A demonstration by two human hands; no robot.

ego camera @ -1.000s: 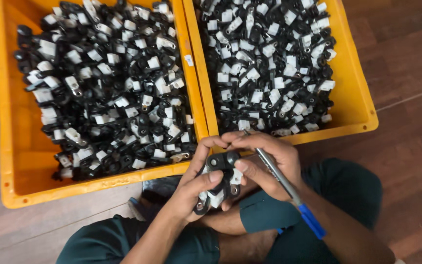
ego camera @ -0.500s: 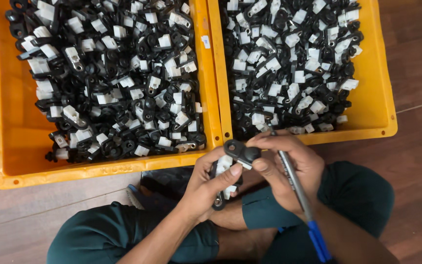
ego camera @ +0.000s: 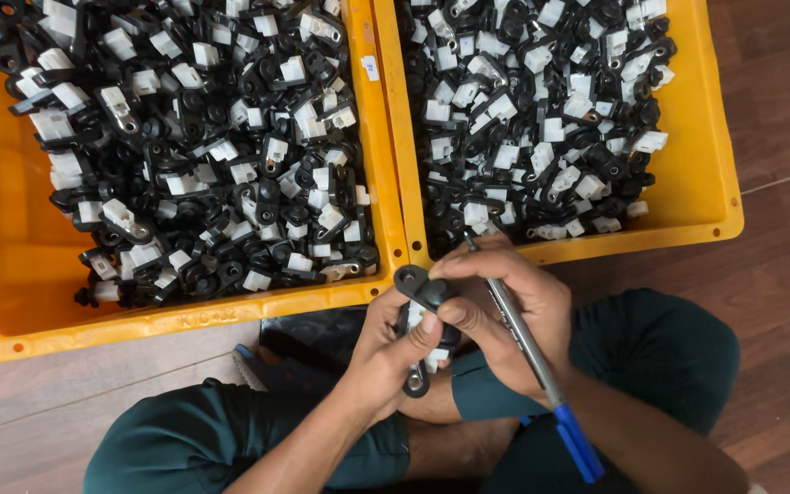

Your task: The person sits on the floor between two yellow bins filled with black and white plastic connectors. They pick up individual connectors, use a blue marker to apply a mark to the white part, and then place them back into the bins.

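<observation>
Head cam: I've got my left hand [ego camera: 386, 352] pinching a black part [ego camera: 422, 291] steady while my right hand [ego camera: 505, 316] grips the pen [ego camera: 532, 352], tip up by the bins [ego camera: 393, 165] for reach.

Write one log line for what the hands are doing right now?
left hand: holds black part | right hand: holds blue-handled tool, touches part | left crate, right crate: hold black-and-white parts

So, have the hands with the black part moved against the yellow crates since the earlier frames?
Yes: the hands and black part drifted right, from below the left crate to below the crates' junction.
</observation>
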